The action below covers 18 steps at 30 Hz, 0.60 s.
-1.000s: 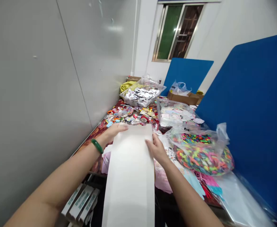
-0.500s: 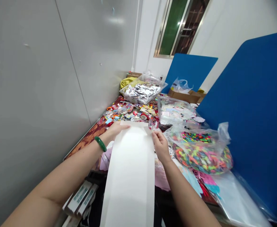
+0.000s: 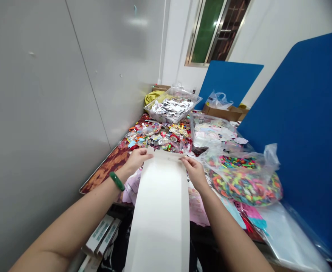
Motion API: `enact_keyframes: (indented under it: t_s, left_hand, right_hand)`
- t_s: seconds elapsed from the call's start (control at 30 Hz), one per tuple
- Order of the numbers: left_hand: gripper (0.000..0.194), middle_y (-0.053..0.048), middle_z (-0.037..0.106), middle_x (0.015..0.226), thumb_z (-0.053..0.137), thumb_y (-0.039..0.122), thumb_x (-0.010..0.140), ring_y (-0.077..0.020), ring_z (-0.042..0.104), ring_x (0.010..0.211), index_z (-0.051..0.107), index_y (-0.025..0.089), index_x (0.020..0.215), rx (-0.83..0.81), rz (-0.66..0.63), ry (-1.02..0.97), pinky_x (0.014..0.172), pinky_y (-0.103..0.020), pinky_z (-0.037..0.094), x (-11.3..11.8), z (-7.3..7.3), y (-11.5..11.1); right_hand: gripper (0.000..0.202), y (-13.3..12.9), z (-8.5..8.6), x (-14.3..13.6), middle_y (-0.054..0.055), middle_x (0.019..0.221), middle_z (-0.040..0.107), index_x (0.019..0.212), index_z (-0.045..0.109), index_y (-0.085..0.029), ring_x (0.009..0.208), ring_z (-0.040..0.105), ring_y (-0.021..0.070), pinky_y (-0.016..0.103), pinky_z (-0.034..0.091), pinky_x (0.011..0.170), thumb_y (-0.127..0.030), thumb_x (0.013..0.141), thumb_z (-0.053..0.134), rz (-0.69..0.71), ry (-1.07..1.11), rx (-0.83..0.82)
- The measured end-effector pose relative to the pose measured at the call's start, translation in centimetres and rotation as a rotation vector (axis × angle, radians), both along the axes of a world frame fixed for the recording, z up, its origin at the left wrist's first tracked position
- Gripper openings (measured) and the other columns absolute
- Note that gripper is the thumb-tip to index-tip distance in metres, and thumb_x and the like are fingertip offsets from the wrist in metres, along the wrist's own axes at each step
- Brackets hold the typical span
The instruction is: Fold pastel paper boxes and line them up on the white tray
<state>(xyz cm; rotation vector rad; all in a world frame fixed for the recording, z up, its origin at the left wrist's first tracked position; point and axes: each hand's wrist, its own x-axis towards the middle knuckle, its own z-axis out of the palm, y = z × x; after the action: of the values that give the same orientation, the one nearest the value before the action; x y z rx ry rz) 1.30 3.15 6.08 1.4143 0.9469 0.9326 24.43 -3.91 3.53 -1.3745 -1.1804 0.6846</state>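
Observation:
A long white sheet of card or paper stretches from the bottom edge up to the table, with creases along both long sides. At its far left corner my left hand pinches the edge between thumb and fingers; a green bangle circles that wrist. My right hand grips the far right corner the same way. The far end looks folded into a narrow flap between the two hands. Pink printed sheets lie partly hidden under the white one.
Small colourful trinkets cover the table beyond. Clear bins hold white cutouts and printed cards. A plastic bag of bright pieces sits at right, beside a blue board. White boxes stand low at left.
The sheet's far end now shows a folded strip, and my left fingers have drawn into a pinch at its corner. The view has shifted slightly.

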Motion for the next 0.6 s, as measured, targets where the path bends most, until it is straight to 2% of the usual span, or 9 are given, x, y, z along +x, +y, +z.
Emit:
enact_keyframes:
  t_s: [0.13,0.27,0.4,0.5,0.6]
  left_hand:
    - [0.024,-0.003,0.064,0.082,0.071,0.031,0.066,-0.0115,0.056,0.065,0.066,0.014,0.082,0.029,0.041,-0.043,0.056,-0.021,0.042,-1.1,-1.4,-0.8]
    - [0.022,0.001,0.057,0.072,0.073,0.033,0.066,-0.0054,0.045,0.052,0.068,0.014,0.077,0.048,0.005,-0.072,0.045,-0.019,0.032,-0.9,-0.5,-1.4]
    - [0.03,0.008,0.043,0.057,0.071,0.037,0.069,-0.0031,0.033,0.04,0.061,0.017,0.088,-0.028,-0.065,-0.143,0.038,-0.018,0.024,0.0,0.9,-0.8]
    - [0.038,0.01,0.038,0.057,0.072,0.036,0.067,-0.0013,0.026,0.038,0.052,0.02,0.095,-0.104,-0.084,-0.193,0.037,-0.015,0.018,0.4,1.0,0.1]
    - [0.036,0.009,0.039,0.056,0.076,0.029,0.061,-0.001,0.029,0.039,0.054,0.016,0.087,-0.194,-0.166,-0.152,0.038,-0.016,0.019,0.2,0.6,0.8]
  right_hand:
    - [0.034,-0.1,-0.6,-0.5,0.002,0.069,0.063,0.081,0.068,-0.016,0.058,0.05,0.0143,0.025,0.035,0.052,-0.048,0.072,0.06,-0.034,0.057,-0.012]
    - [0.033,0.2,-0.5,-1.0,-0.004,0.059,0.056,0.081,0.058,-0.018,0.046,0.041,0.0094,0.022,0.03,0.045,-0.047,0.068,0.067,-0.012,0.189,0.012]
    - [0.038,0.5,0.0,-1.1,-0.007,0.058,0.052,0.084,0.051,-0.02,0.044,0.041,0.0077,0.021,0.031,0.044,-0.045,0.063,0.072,0.069,0.315,0.022]
    - [0.037,0.6,0.1,-0.9,-0.006,0.061,0.054,0.083,0.053,-0.019,0.048,0.045,0.008,0.02,0.033,0.046,-0.043,0.063,0.073,0.121,0.33,0.014]
    - [0.035,0.4,0.2,-0.6,-0.005,0.064,0.055,0.082,0.055,-0.019,0.05,0.047,0.008,0.02,0.035,0.047,-0.041,0.063,0.074,0.155,0.281,-0.004]
